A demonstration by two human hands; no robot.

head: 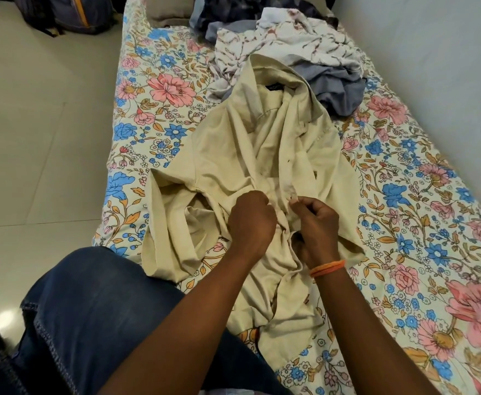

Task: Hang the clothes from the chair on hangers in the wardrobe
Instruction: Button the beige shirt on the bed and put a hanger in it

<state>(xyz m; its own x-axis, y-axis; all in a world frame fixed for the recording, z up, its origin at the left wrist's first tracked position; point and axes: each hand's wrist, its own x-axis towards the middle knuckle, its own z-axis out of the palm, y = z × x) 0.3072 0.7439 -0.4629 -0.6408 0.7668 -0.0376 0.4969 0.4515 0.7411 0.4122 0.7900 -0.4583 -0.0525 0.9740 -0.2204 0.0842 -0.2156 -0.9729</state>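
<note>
A beige collared shirt lies spread front-up on the flower-print bed sheet, collar pointing away from me. My left hand is closed on the shirt's front placket near the middle. Close beside it, my right hand, with orange bands at the wrist, pinches the opposite front edge by a small button. The two hands almost touch. Behind the shirt lies a heap of other clothes: a white printed garment, grey-blue ones and a dark one. No chair, hanger or wardrobe is in view.
The bed runs along a pale wall on the right. A tiled floor lies to the left, with a dark backpack at the top left. My knee in blue jeans rests at the bed's near left edge.
</note>
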